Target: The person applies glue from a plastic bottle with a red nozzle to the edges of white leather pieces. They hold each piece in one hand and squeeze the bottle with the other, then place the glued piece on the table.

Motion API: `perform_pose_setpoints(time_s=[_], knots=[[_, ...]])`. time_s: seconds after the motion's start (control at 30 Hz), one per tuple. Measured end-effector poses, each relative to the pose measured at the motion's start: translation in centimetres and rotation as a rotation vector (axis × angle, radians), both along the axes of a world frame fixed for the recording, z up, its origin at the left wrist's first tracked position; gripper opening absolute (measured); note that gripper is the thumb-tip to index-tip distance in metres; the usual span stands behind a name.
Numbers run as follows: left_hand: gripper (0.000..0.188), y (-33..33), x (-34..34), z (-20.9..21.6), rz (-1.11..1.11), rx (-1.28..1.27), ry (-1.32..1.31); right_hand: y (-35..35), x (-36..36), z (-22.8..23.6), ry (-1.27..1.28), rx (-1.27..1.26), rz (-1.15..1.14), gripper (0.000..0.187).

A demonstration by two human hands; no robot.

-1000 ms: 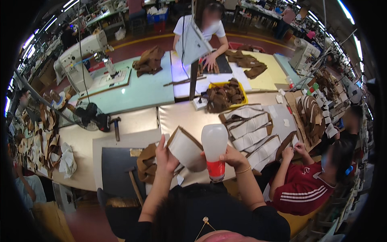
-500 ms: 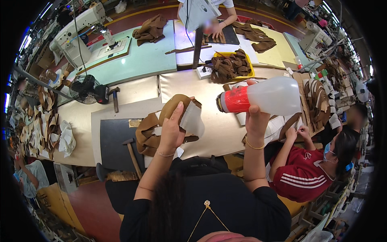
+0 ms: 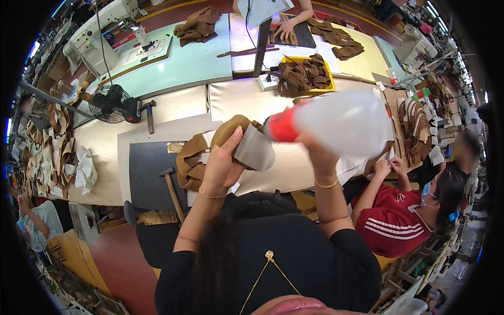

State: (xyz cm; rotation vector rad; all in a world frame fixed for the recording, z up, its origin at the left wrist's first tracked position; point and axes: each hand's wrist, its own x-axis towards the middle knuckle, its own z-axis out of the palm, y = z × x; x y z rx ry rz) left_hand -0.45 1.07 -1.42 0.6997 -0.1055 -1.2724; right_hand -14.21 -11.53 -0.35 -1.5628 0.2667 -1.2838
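Observation:
My left hand (image 3: pixel 221 165) grips a curved brown piece (image 3: pixel 229 127), possibly a shoe upper, with a pale grey panel (image 3: pixel 255 149) at its right end. The thumb lies along the brown surface. My right hand (image 3: pixel 321 153) is wrapped round a translucent white plastic bottle (image 3: pixel 344 123) with a red band (image 3: pixel 282 126) about its neck. Tilted nearly level, the bottle has its dark-tipped neck close to the grey panel; motion blur hides whether they touch. Behind my left hand, more brown pieces (image 3: pixel 190 164) with white parts lie on the table.
A hammer (image 3: pixel 170 191) rests on the dark mat (image 3: pixel 148 157); another hammer (image 3: pixel 150 118) lies near a black fan (image 3: pixel 108 103). A yellow basket (image 3: pixel 331 79) holds brown pieces. At right, a co-worker in red (image 3: pixel 394 226) sits near stacked parts (image 3: pixel 412 128). Across stands a sewing machine (image 3: pixel 86 52).
My right hand has swung the bottle left, bringing its neck up to the grey panel. The brown piece has turned slightly in my left hand, showing more of that panel.

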Motion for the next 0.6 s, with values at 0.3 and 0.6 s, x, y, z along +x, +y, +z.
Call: perform_pose_setpoints(time_s=[0.3,0.6], knots=[[0.033,0.1,0.6,0.6,-0.06,0.035,0.097,0.0,-0.2,0.7,0.149,0.092,0.006,0.051],[0.046,0.3,0.6,0.2,-0.073,-0.125,0.35,-1.2,0.4,0.7,0.196,-0.092,-0.161,0.04]])
